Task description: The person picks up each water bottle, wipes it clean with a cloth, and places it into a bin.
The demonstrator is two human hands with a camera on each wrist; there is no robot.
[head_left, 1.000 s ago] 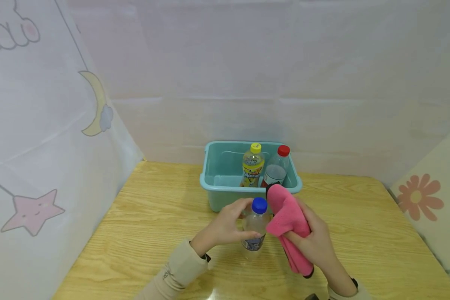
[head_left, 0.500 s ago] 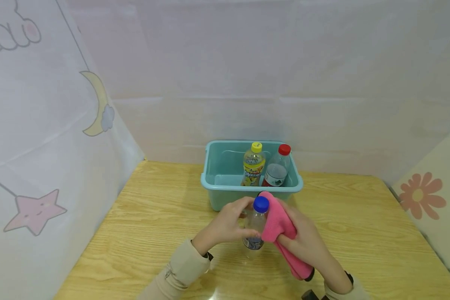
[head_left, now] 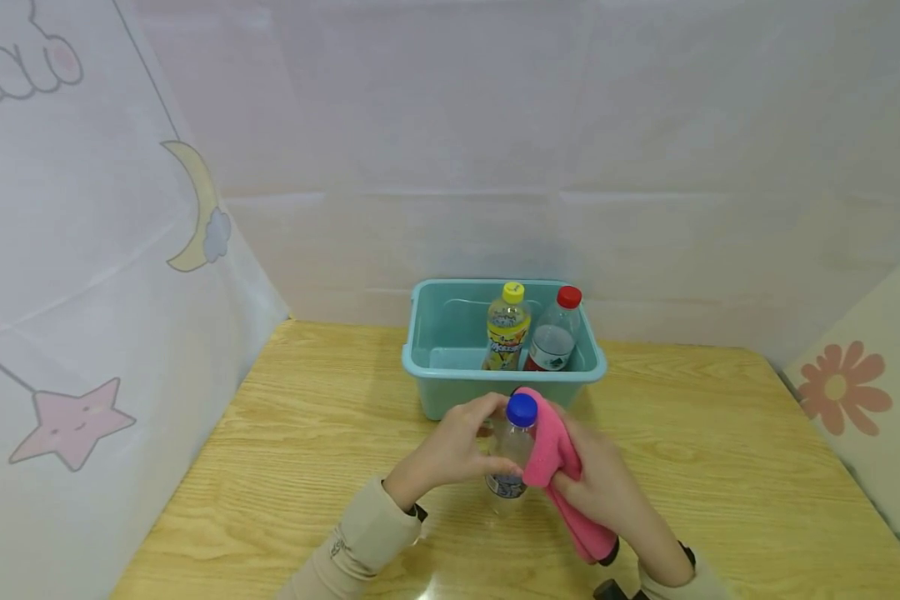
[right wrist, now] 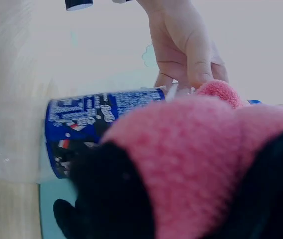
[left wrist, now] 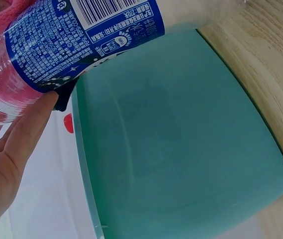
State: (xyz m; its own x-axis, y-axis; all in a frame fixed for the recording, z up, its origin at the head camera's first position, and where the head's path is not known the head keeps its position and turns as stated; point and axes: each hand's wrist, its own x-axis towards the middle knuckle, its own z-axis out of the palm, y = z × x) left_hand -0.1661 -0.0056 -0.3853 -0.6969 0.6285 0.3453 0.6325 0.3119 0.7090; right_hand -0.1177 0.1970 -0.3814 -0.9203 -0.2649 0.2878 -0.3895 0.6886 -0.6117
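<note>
- Left sleeve (head_left: 375,529): beige, with a dark band (head_left: 420,512) at the wrist.
- Left hand (head_left: 450,450): grip holds the blue-capped bottle (head_left: 513,450), thumb on the near side, fingers on the far side. Grip width matches the bottle body.
- Basin (head_left: 437,387): light blue-green, on the tabletop (head_left: 307,425), beyond both hands.
- Yellow-capped bottle (head_left: 507,335): stands inside the basin, right of the basin's middle.
- Blue-capped bottle: roughly upright, in front of the basin, between the two hands. The left grip sits on the body below the cap; in the left wrist view a fingertip meets the upper edge of the blue label (left wrist: 84,37). The lower body extends below the grip toward the tabletop. Base contact cannot be confirmed.
- Red-capped bottle (head_left: 554,340): inside the basin, just right of the yellow-capped bottle.
- Pink cloth (head_left: 551,450): folded, black-edged, against the right side of the blue-capped bottle.
- Right hand (head_left: 603,479): grip holds the cloth, thumb on the near face; the cloth lies between this grip and the bottle.
</note>
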